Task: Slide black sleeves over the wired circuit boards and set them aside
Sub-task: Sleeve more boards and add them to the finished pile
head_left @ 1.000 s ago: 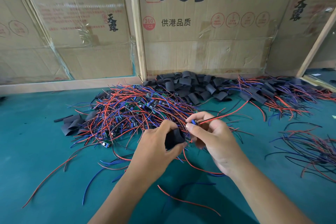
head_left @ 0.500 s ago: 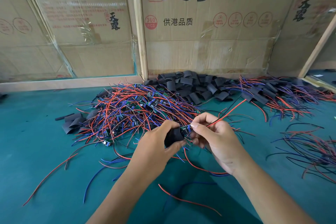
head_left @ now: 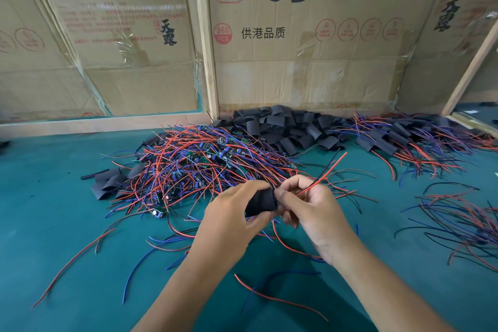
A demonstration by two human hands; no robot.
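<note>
Far left on green table [head_left: 40, 224]: small cluster of flat black sleeves [head_left: 107, 182], loose, just beside main heap. Centre-left: large heap of unsleeved circuit boards [head_left: 204, 159] w/ red and blue wires, tangled, spread toward front edge. Centre foreground: left hand [head_left: 231, 221] curled round black sleeve [head_left: 262, 201], thumb under, fingers over top; sleeve held above table in front of heap. Touching sleeve's right end: right hand [head_left: 310, 207], fingers bent, pinching at sleeve mouth; board itself hidden, cannot tell how far inside. Red wire and black wire [head_left: 327, 168] running from right hand's grip up and to right. Behind, against cardboard wall [head_left: 310, 75]: pile of empty sleeves [head_left: 291, 127]. Right rear: sleeved units w/ wires [head_left: 409, 140], piled apart. Far right: loose wire bundle [head_left: 463, 221].
</note>
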